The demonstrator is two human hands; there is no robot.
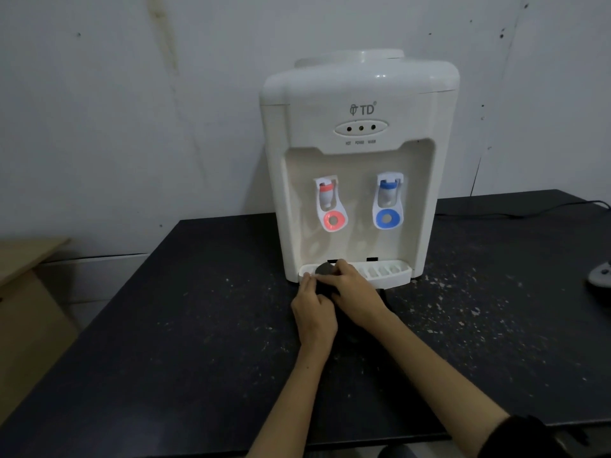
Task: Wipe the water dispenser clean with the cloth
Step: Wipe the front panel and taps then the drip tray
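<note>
A white tabletop water dispenser (358,104) stands on a black table (165,325), with a red tap (328,203) on the left and a blue tap (388,201) on the right. Its white drip tray (393,276) juts out at the bottom. A dark grey cloth (324,270) lies bunched on the tray's left part. My right hand (353,292) grips the cloth from the right and presses it onto the tray. My left hand (312,307) pinches the cloth's near edge at the tray's left front corner.
The table's surface is speckled with white marks. A black cable (515,211) runs along the table behind the dispenser to the right. A grey object (600,276) sits at the right edge. A wooden cabinet (23,309) stands left of the table.
</note>
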